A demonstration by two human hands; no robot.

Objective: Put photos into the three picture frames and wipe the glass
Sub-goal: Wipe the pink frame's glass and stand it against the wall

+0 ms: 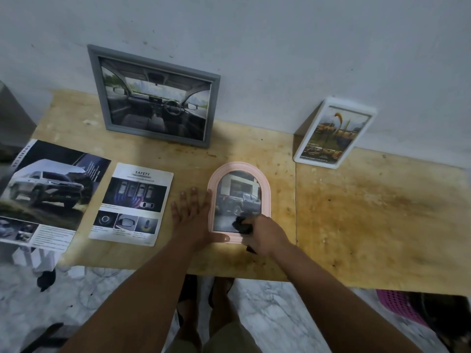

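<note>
Near the front edge of the desk (pixel 356 225), the right hand (pixel 265 234) grips a black cloth (pixel 242 224) and presses it on the lower glass of the pink arched frame (pixel 265 184), which lies flat mid-desk with a pickup-truck photo inside. Left hand (pixel 191 217) lies flat, fingers straight, bracing the frame's left and bottom rim. Step in hand looks like wiping the third frame; next move likely calls for rubbing up toward the arch while the left keeps it from sliding, then standing it up. Left side of desk: a leaflet (pixel 132 202) headed "SAFETY", and a car brochure (pixel 46 189) at the left edge reading "DOUBLE CAB". At the back edge, leaning on the wall: grey frame (pixel 102 98) with a car-interior photo, white frame (pixel 367 110) toward the right, its caption too small to read.
</note>
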